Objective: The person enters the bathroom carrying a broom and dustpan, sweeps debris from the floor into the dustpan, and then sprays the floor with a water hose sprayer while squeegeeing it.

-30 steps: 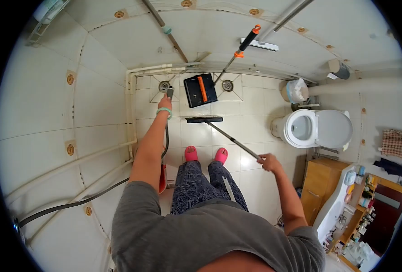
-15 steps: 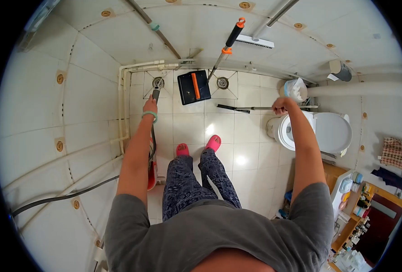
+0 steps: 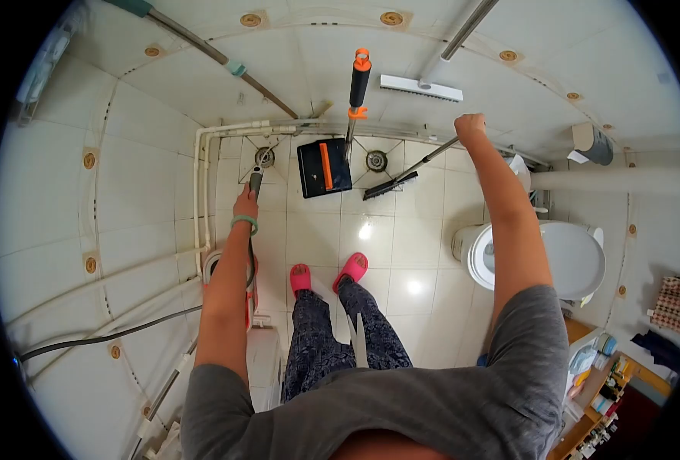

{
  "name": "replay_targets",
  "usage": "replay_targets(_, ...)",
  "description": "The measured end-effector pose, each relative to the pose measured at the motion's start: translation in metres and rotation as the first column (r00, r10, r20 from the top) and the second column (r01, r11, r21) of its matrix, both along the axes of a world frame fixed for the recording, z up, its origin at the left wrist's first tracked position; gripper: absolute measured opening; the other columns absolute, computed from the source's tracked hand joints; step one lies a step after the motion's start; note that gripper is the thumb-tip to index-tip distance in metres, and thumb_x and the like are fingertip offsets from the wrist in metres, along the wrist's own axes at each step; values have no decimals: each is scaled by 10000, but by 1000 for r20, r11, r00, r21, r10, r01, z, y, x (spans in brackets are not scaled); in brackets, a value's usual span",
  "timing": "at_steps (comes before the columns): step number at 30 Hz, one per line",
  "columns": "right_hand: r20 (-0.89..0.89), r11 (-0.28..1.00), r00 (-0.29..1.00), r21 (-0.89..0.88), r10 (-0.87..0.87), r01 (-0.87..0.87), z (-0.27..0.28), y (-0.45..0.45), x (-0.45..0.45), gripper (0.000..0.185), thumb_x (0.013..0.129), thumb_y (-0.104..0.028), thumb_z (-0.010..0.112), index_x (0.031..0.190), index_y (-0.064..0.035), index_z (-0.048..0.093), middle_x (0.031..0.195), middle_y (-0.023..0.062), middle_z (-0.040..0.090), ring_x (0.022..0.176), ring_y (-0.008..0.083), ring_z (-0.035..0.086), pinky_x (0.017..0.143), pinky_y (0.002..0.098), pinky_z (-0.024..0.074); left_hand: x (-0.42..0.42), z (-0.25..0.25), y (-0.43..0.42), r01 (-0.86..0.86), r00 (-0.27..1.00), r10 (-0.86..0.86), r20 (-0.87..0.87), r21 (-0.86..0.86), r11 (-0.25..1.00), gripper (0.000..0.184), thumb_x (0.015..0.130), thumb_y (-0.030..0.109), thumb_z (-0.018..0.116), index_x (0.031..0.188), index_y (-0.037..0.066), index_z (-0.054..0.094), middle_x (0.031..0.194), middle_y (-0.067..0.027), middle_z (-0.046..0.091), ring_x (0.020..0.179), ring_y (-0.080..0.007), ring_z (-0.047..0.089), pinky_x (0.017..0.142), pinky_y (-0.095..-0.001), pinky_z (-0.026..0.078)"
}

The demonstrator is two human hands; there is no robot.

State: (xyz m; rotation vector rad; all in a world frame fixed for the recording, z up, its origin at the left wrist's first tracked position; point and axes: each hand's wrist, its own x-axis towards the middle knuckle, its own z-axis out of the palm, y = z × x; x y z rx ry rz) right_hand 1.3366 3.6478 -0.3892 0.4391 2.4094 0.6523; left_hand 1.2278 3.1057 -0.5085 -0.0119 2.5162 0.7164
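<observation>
My left hand, with a green bangle at the wrist, is closed round a grey hose nozzle near the left floor drain. A thin stream of water seems to leave its tip. My right hand grips the pole of a black broom by the back wall. The broom's head rests tilted on the tiles, just below the right floor drain. Between the drains stands a black dustpan with an orange strip and an upright long handle.
A white toilet with its lid raised is at the right. White pipes run along the left and back walls. A white squeegee and a pole lean at the back wall. Pink slippers are on my feet.
The broom has swung from in front of the dustpan to the right, then back towards the right drain. My right hand has moved up and forward with it. The left hand still holds the nozzle.
</observation>
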Motion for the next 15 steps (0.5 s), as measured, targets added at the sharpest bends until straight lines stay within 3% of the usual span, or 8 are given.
replay_targets(3,-154,999,988,-42,-23,17,-2,14,-20,123,729,-95,549,824,-88,627,902,76,619,855,241,595,700,352,472,3,22,11,-68,997,68,25,-17,998,403,897,244,336,1285,136,320,951,-174,553,743,-301,567,674,-396,450)
replay_targets(5,-471,994,880,-110,-60,9,-12,32,-32,128,679,-113,618,799,-71,626,872,104,614,840,274,588,711,377,468,6,39,17,-70,997,71,29,-28,997,401,896,242,340,1283,138,323,924,-172,561,738,-299,570,673,-397,452)
replay_targets(6,-474,994,879,-108,-57,6,-12,38,-36,128,679,-113,618,799,-71,626,872,104,614,840,273,588,711,377,468,7,43,18,-65,997,67,35,-43,997,400,894,240,344,1281,139,327,897,-169,570,734,-297,573,671,-399,453)
replay_targets(8,-445,921,847,-372,-290,119,8,37,-46,239,574,-130,712,780,-57,616,858,133,606,834,297,578,705,372,465,5,26,11,-58,998,58,12,-57,997,398,893,238,348,1279,142,331,887,-171,572,728,-301,573,669,-400,455)
replay_targets(9,-448,921,846,-371,-287,116,1,42,-48,239,574,-130,712,780,-57,616,858,133,606,834,297,578,705,372,465,3,18,8,-49,999,48,-8,-73,996,397,891,237,352,1277,146,335,878,-173,575,721,-304,574,668,-402,457)
replay_targets(11,-555,896,770,-442,-314,47,-20,57,-52,481,475,-146,769,904,-60,570,842,143,603,838,308,572,717,367,464,4,19,13,-63,998,63,0,-39,997,395,890,240,353,1274,148,339,889,-179,573,732,-317,570,672,-408,455)
replay_targets(12,-557,895,773,-445,-303,30,-26,61,-53,481,475,-146,769,904,-60,570,842,143,603,838,308,572,717,367,464,6,22,12,-83,997,83,8,-9,997,393,889,243,354,1271,151,343,900,-184,571,743,-330,566,677,-414,454)
replay_targets(15,-718,836,443,-522,-536,166,-30,47,-54,538,591,-95,681,1064,-39,431,841,165,596,827,329,571,725,384,464,0,-7,3,-29,998,25,-61,-59,998,390,890,247,351,1267,146,349,918,-189,568,775,-350,557,680,-421,454)
